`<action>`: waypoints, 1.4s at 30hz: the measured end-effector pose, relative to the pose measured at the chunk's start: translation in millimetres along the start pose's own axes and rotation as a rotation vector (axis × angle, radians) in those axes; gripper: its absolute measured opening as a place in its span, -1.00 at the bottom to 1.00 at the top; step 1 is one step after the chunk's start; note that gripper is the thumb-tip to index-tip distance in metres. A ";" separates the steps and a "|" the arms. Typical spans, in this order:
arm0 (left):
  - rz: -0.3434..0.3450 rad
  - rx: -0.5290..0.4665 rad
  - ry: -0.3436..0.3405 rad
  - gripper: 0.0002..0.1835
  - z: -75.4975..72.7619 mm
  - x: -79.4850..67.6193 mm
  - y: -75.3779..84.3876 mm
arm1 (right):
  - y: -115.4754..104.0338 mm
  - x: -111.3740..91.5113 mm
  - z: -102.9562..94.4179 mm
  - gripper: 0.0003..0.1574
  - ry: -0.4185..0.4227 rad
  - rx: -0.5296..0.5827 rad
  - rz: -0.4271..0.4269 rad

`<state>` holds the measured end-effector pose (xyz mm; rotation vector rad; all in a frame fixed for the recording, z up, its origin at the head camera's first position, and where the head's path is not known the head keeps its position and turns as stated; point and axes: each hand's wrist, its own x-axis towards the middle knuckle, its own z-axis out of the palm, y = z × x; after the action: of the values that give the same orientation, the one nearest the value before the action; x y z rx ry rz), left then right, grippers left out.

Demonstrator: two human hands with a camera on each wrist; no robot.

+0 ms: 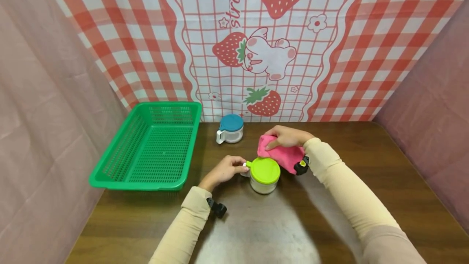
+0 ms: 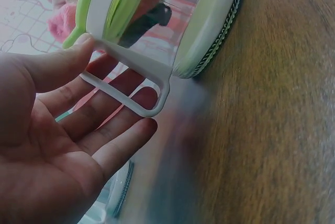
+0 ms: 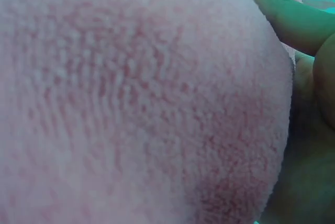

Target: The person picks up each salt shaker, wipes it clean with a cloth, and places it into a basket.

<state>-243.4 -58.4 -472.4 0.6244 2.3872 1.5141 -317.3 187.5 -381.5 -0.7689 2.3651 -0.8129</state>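
A clear seasoning jar with a lime-green lid (image 1: 265, 170) stands on the wooden table in the head view. My left hand (image 1: 226, 170) grips its white handle (image 2: 123, 96); in the left wrist view the thumb presses near the handle's top and the fingers pass behind it. My right hand (image 1: 287, 136) holds a folded pink cloth (image 1: 283, 155) at the jar's far right side, its lower part hanging toward the wrist. Up close in the right wrist view, the fuzzy cloth (image 3: 131, 88) fills most of the picture, with the thumb (image 3: 293, 20) over its edge.
A second jar with a blue lid (image 1: 231, 123) and white handle stands at the back by the strawberry-patterned curtain (image 1: 205, 64). On the left sits a green perforated basket (image 1: 96, 179). The brown table (image 1: 366, 154) runs between pink side curtains.
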 end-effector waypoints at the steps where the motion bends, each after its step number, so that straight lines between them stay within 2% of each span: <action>1: 0.001 0.001 0.002 -0.77 -0.4 0.3 0.2 | 1.3 -1.6 -0.9 -0.56 0.001 -0.003 0.001; 11: 0.002 0.009 0.008 -0.76 -2.2 0.3 -1.7 | 15.1 -13.7 -0.4 -0.45 -0.022 0.057 0.049; 20: -0.012 0.023 0.005 -0.77 -1.8 -0.6 -2.9 | 24.8 -17.1 9.3 -0.49 0.010 0.052 0.029; 28: -0.007 0.050 -0.004 -0.77 -2.2 0.1 0.2 | 27.4 -9.4 16.1 -0.56 0.064 0.021 -0.014; 36: 0.040 0.063 -0.033 -0.79 -3.3 0.3 0.8 | 12.5 3.5 18.1 -0.52 0.058 0.009 0.006; 42: 0.045 0.058 -0.045 -0.77 -0.8 0.2 1.8 | 9.3 11.3 19.9 -0.59 0.043 0.017 0.018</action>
<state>-243.5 -58.3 -470.4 0.7213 2.4065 1.4370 -316.0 178.7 -404.6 -0.7290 2.3967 -0.8489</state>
